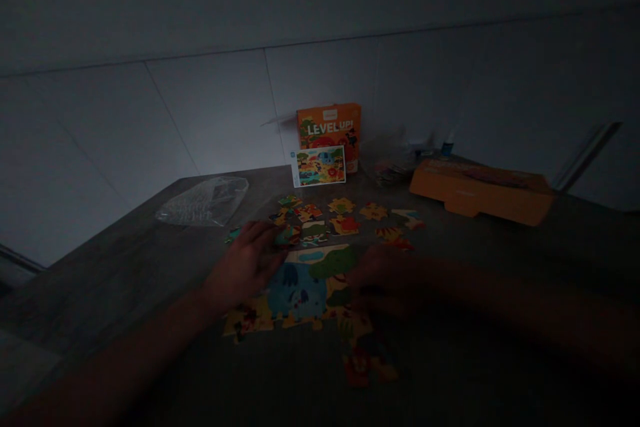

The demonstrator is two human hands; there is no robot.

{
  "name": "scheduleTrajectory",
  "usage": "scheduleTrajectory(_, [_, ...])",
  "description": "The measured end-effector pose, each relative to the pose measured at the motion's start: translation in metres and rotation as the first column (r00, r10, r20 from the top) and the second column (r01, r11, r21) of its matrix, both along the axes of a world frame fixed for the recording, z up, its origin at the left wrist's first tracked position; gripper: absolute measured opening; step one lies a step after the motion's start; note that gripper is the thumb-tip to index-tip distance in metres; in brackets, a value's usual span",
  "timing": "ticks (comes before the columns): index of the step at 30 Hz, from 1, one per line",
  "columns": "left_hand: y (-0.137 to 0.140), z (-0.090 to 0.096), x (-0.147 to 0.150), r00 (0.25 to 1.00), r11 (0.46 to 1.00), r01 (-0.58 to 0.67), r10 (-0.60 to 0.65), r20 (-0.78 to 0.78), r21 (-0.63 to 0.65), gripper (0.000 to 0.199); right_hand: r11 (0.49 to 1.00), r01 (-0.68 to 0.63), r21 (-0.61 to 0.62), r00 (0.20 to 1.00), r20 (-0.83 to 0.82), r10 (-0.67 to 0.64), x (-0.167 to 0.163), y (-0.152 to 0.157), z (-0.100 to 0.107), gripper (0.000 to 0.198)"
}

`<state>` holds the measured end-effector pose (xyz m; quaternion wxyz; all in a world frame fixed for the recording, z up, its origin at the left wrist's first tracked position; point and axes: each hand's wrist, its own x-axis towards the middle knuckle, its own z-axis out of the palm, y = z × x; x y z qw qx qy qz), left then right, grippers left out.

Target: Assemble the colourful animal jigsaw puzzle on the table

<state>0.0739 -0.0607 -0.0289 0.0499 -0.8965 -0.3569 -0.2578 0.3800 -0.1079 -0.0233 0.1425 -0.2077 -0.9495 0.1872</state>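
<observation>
A partly joined jigsaw puzzle [305,293] lies in front of me, with blue elephants, a green tree and a strip running down its right side. My left hand [247,263] rests over its upper left part, fingers and thumb apart, near a loose piece. At the right edge of the puzzle is my right hand [383,280], its fingers bent over the pieces; darkness and blur hide what lies under them. Beyond the joined part are several loose puzzle pieces [345,225]. A picture card [321,167] showing a colourful animal scene leans on an orange puzzle box [329,120].
A crumpled clear plastic bag [205,201] lies at the left of the grey table [125,247]. Another clear bag [393,170] with pieces inside sits at the back. An orange box part [480,193] is at the right, near a small blue-labelled bottle [447,145]. The wall stands behind.
</observation>
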Motion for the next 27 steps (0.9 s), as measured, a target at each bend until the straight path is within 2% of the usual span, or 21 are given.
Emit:
scheduleTrajectory(3, [0.01, -0.006, -0.003, 0.997, 0.996, -0.079, 0.079, -0.003, -0.041, 0.049, 0.998, 0.049, 0.032, 0.998, 0.035, -0.05, 0.001, 0.001, -0.001, 0.021])
scheduleTrajectory(8, [0.02, -0.012, -0.006, 0.993, 0.986, -0.074, 0.06, -0.097, -0.15, 0.049, 0.997, 0.069, 0.025, 0.997, 0.013, -0.07, -0.001, 0.001, 0.0, 0.025])
scheduleTrajectory(13, [0.02, -0.012, -0.007, 0.998, 0.987, -0.043, 0.038, -0.04, -0.153, 0.04, 0.994, 0.097, 0.043, 0.994, 0.051, -0.099, 0.0, 0.002, -0.001, 0.027])
scheduleTrajectory(18, [0.018, -0.007, -0.005, 0.999, 0.984, -0.034, 0.035, -0.001, -0.176, 0.024, 0.996, 0.089, 0.018, 0.995, 0.039, -0.09, -0.001, 0.0, 0.001, 0.027])
scheduleTrajectory(27, [0.019, -0.011, -0.006, 1.0, 0.994, 0.012, -0.012, -0.008, -0.107, 0.031, 0.992, 0.107, 0.062, 0.993, 0.04, -0.11, -0.002, -0.002, 0.003, 0.024])
